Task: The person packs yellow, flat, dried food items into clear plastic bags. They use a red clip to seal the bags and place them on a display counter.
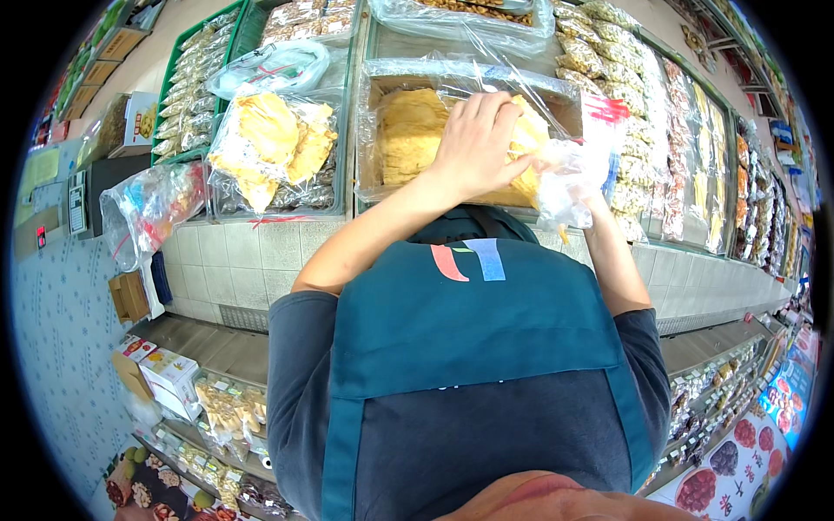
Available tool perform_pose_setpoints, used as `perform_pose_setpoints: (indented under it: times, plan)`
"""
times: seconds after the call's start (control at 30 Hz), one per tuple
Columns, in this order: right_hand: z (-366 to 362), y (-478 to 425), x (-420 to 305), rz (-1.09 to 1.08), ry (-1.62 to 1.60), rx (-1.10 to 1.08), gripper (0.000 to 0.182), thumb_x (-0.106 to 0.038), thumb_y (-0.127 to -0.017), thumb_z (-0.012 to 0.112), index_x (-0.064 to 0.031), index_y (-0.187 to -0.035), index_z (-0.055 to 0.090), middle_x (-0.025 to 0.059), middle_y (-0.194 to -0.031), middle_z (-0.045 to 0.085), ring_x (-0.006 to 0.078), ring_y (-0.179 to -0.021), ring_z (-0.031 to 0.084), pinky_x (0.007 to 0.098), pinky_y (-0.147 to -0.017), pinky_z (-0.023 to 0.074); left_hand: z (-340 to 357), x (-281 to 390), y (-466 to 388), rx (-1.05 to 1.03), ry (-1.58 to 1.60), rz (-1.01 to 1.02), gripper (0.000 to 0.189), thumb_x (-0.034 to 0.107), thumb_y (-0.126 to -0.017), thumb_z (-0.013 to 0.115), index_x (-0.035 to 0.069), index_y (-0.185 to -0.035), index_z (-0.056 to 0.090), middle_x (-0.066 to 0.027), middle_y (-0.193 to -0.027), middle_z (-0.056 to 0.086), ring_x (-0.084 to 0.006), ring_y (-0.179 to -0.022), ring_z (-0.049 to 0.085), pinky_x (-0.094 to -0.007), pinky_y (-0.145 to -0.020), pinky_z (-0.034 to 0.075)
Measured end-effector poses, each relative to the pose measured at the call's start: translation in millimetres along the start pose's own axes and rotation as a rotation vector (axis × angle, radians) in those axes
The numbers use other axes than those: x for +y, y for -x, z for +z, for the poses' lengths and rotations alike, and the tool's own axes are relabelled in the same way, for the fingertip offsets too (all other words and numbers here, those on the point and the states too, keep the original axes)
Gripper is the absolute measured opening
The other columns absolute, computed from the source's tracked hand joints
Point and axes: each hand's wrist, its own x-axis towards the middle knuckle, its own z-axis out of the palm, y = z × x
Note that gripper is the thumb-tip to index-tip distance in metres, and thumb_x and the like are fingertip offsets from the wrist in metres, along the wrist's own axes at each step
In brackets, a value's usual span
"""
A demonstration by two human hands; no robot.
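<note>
My left hand [479, 146] is over an open cardboard box [570, 111] lined with clear plastic. Its fingers and thumb are on the edge of a yellow dried food sheet [531, 127]. A stack of similar yellow sheets [410, 137] lies in the box, left of that hand. At the box's right end, my right hand [589, 195] is mostly hidden behind a crumpled clear plastic bag [563, 185], which it holds against the sheet's lower part. A small yellow strip pokes out below the bag. Further left, more yellow pieces [267, 130] rest in clear plastic on a bin.
Bins of bagged dried goods [632, 117] line the right side, with a green tray [174, 58] of packets at the left. A bundled plastic bag [280, 68] lies behind the left yellow pieces. A bulging clear bag [153, 208] hangs at the counter's left edge.
</note>
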Motion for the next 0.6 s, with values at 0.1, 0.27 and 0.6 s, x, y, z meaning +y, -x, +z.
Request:
perform_pose_setpoints:
  times: [0.1, 0.27, 0.6]
  plan:
    - [12.0, 6.8, -9.5, -0.047, 0.041, -0.049, 0.024, -0.01, -0.088, 0.058, -0.0004, -0.11, 0.06, 0.0107, -0.101, 0.066, 0.0181, -0.092, 0.064, 0.0296, -0.077, 0.0528, 9.6, 2.2, 14.9, -0.047, -0.057, -0.101, 0.067, 0.034, -0.067, 0.078, 0.002, -0.117, 0.047, -0.0143, -0.12, 0.046, -0.0324, -0.111, 0.045, -0.0444, -0.093, 0.036]
    - [27.8, 14.7, -12.9, 0.038, -0.026, 0.016, 0.024, -0.009, -0.091, 0.055, -0.0021, -0.114, 0.058, 0.0101, -0.098, 0.067, 0.0172, -0.088, 0.065, 0.0286, -0.073, 0.054, 13.5, 4.7, 15.3, -0.002, -0.093, -0.097, 0.069, 0.032, -0.065, 0.079, 0.003, -0.12, 0.047, -0.0131, -0.124, 0.044, -0.031, -0.115, 0.044, -0.0466, -0.096, 0.033]
    - [24.8, 22.7, -11.6, 0.127, -0.098, 0.015, 0.021, -0.007, -0.09, 0.057, -0.002, -0.11, 0.06, 0.007, -0.097, 0.065, 0.0136, -0.082, 0.064, 0.0259, -0.067, 0.053, 20.3, -0.7, 10.0, 0.067, -0.272, 0.217, 0.043, 0.017, -0.074, 0.067, 0.004, -0.113, 0.053, -0.015, -0.125, 0.048, -0.0288, -0.107, 0.053, -0.0411, -0.088, 0.044]
